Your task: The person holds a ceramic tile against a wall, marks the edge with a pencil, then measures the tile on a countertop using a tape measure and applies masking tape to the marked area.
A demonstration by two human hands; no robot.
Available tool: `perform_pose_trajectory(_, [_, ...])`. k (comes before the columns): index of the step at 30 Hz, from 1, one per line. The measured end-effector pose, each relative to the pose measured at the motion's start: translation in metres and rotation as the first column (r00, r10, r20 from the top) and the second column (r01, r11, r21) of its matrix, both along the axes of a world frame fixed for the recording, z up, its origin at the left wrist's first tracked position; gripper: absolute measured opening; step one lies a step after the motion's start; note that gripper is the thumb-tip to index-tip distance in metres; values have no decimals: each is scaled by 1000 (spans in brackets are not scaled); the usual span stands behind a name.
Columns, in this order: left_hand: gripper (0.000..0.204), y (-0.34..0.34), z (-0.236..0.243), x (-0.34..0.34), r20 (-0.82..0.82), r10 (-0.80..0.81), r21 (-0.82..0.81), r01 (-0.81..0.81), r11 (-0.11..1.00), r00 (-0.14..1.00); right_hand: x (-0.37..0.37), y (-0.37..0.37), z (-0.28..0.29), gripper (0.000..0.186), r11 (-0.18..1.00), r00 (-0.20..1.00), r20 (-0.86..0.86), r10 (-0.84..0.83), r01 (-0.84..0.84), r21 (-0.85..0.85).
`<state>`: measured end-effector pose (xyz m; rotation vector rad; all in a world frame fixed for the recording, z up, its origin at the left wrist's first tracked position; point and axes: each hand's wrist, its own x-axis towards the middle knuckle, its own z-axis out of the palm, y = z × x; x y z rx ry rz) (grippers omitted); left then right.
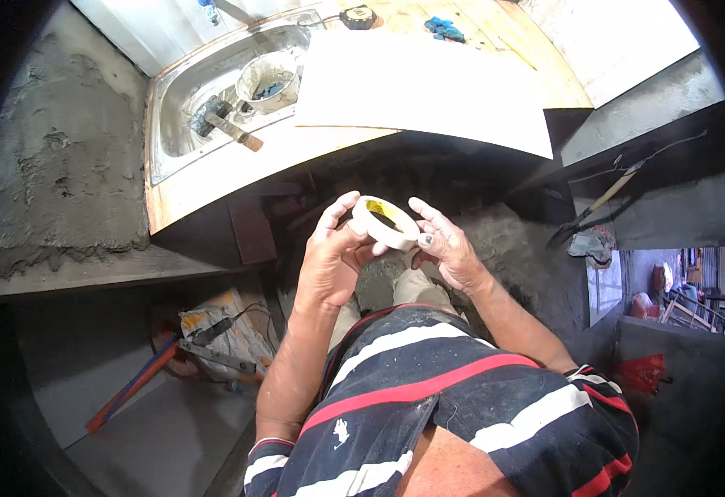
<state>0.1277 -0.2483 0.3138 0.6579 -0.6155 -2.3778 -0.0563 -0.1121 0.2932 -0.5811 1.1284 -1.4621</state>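
Tape roll [394, 238], pale with a yellow core, is nearer us than the white board [420, 91]. We hold its rim between the bent fingers of our left hand [329, 263] and right hand [460, 258]; left of the board, a hammer [235, 131] rests at the sink [178, 113].

The roll of tape [393, 238] has a smooth, pale, papery outer band and a glossy yellow lining. The sink [166, 124] is bare metal, shiny but smeared, and the bucket [285, 101] in it has a dull, crusted wall. The mallet [211, 116] pairs a matt dark head with a worn wooden handle. Pale, grained wood forms the tabletop [205, 186], beneath a smooth white sheet [420, 83]. Rough, trowelled cement coats the slab [64, 157]. The striped shirt [412, 385] is soft matt cloth; the red bag [644, 373] looks like thin, crinkled plastic.
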Motion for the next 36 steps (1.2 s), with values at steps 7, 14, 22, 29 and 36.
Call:
perform_pose_trajectory(7, [48,-11,-11,3,-44,106,276,-90,957,993,-6,-8,-9,46,998,962,-268,60,-66,-15])
perform_pose_trajectory(14, [45,-22,-28,9,-112,-28,238,54,970,993,-8,-16,7,36,997,948,-310,71,-61,43])
perform_pose_trajectory(22, [52,-9,-23,2,274,-31,-12,36,999,961,1,-31,17,22,966,713,-701,28,-199,-163])
perform_pose_trajectory(29, [38,-10,-3,17,335,288,-834,140,534,897,10,-32,28,19,982,710,-694,120,-188,-23])
perform_pose_trajectory(36, [17,-10,-6,21,422,288,-886,325,331,859,10,-21,30,16,961,644,-737,205,-275,28])
